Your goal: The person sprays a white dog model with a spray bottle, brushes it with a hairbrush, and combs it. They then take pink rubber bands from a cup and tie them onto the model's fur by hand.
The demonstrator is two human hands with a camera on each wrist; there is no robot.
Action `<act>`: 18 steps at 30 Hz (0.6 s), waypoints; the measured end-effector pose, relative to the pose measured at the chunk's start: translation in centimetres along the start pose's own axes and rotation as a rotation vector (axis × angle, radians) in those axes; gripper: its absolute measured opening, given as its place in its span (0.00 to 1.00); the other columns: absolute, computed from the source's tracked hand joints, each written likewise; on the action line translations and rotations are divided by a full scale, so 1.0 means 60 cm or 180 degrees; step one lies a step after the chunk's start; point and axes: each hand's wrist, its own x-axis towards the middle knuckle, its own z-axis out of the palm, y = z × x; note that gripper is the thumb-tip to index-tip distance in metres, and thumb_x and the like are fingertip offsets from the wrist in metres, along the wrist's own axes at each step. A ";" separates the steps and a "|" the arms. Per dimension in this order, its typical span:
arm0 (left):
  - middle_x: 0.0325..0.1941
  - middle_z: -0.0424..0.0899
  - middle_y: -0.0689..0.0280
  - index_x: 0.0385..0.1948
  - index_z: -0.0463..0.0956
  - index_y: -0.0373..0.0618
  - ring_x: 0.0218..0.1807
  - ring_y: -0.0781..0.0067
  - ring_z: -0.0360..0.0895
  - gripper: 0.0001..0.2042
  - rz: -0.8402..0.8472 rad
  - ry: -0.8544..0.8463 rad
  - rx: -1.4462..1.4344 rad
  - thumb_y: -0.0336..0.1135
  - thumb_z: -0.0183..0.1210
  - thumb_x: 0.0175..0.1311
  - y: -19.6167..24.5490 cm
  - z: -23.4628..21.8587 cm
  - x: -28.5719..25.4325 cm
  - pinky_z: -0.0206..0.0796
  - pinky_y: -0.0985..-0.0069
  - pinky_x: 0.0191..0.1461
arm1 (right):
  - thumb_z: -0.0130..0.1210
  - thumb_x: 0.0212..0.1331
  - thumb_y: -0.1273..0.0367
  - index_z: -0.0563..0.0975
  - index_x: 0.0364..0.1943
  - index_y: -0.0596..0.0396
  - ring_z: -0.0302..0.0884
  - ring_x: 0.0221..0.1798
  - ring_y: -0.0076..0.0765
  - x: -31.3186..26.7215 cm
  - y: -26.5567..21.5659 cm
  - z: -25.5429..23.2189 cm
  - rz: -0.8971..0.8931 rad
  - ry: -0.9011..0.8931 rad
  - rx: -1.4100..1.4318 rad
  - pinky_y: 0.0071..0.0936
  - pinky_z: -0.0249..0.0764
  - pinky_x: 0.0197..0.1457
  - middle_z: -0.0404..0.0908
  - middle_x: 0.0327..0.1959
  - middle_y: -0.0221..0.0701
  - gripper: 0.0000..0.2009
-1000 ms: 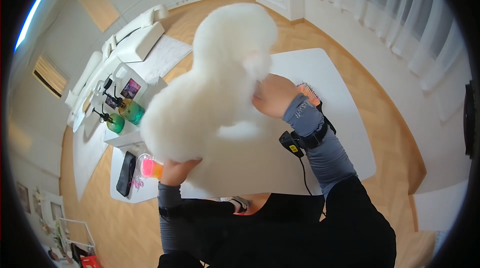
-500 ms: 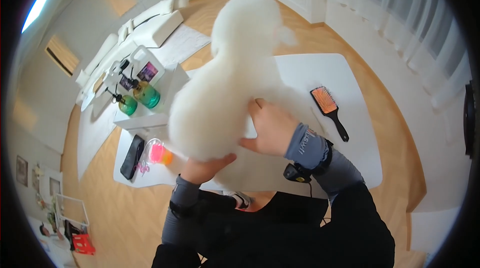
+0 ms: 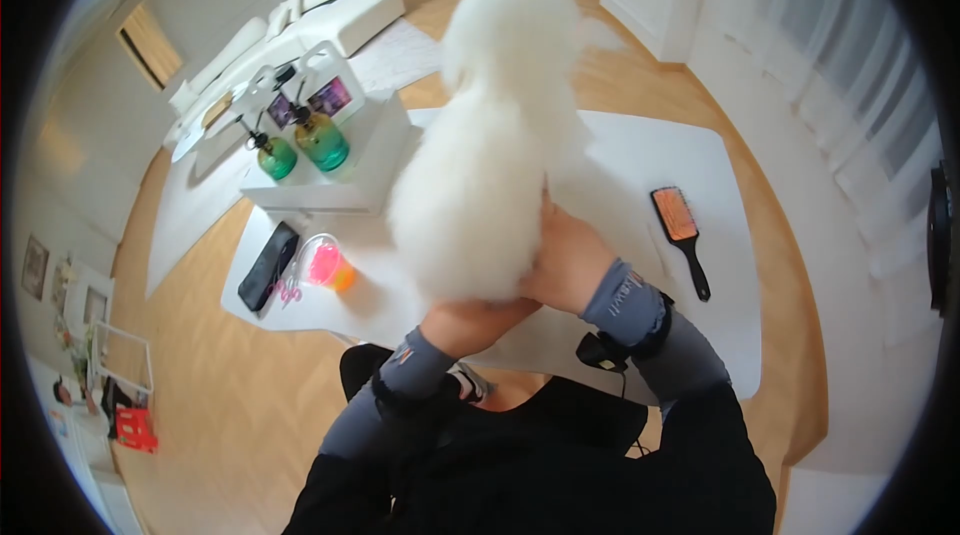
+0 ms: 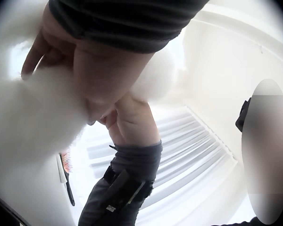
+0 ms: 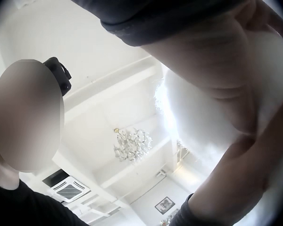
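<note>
A fluffy white dog stands on the white table, its back and rear toward me and its head at the far side. Low at its rump, my left hand grips the fur from below. My right hand holds the right side of the hindquarters, its wrist close to the left hand. In the left wrist view, the left fingers curl over white fur, with the right hand just beyond. Fur hides part of the right fingers.
To the right lies a paddle brush. At left are a black case, pink-handled scissors and a clear cup with pink and orange contents. A white box carries green spray bottles and white jugs.
My right hand has come down from near the dog's head to its hindquarters. The left hand has slid right beneath the rump, close to the right. The head view has shifted, showing the whole brush.
</note>
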 end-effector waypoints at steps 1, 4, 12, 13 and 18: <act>0.55 0.87 0.59 0.57 0.82 0.45 0.55 0.59 0.84 0.21 -0.0120 -0.0028 -0.0325 0.42 0.71 0.64 0.005 -0.010 -0.006 0.77 0.64 0.55 | 0.69 0.55 0.54 0.38 0.79 0.68 0.84 0.54 0.61 0.001 0.007 0.004 0.0081 0.0003 0.0355 0.46 0.83 0.55 0.79 0.61 0.55 0.60; 0.53 0.88 0.59 0.55 0.82 0.43 0.46 0.59 0.86 0.20 -0.1223 -0.0644 0.0083 0.40 0.71 0.65 0.058 -0.067 -0.009 0.79 0.65 0.46 | 0.68 0.56 0.56 0.33 0.79 0.68 0.84 0.54 0.61 0.005 0.000 -0.012 -0.0118 0.0147 0.0279 0.46 0.83 0.55 0.82 0.58 0.55 0.61; 0.51 0.82 0.65 0.62 0.75 0.37 0.44 0.75 0.78 0.24 -0.1074 0.1245 -0.0566 0.29 0.64 0.62 -0.059 -0.120 -0.027 0.72 0.74 0.42 | 0.69 0.57 0.59 0.46 0.80 0.60 0.80 0.62 0.60 0.018 0.046 0.000 -0.0389 0.0238 0.0626 0.45 0.78 0.64 0.76 0.66 0.55 0.53; 0.52 0.80 0.64 0.65 0.71 0.37 0.47 0.77 0.75 0.28 -0.0906 0.1716 -0.0335 0.27 0.62 0.60 -0.062 -0.114 -0.018 0.71 0.76 0.44 | 0.69 0.57 0.59 0.53 0.80 0.57 0.78 0.67 0.58 0.019 0.053 -0.008 -0.0668 0.0376 0.0650 0.44 0.75 0.69 0.75 0.69 0.53 0.49; 0.64 0.79 0.58 0.71 0.65 0.36 0.63 0.66 0.75 0.32 -0.1074 0.0293 -0.1757 0.25 0.58 0.62 -0.077 -0.080 -0.003 0.71 0.68 0.64 | 0.69 0.60 0.62 0.69 0.73 0.57 0.72 0.73 0.51 0.027 0.095 -0.056 -0.1268 0.0023 0.0903 0.41 0.68 0.76 0.73 0.73 0.46 0.37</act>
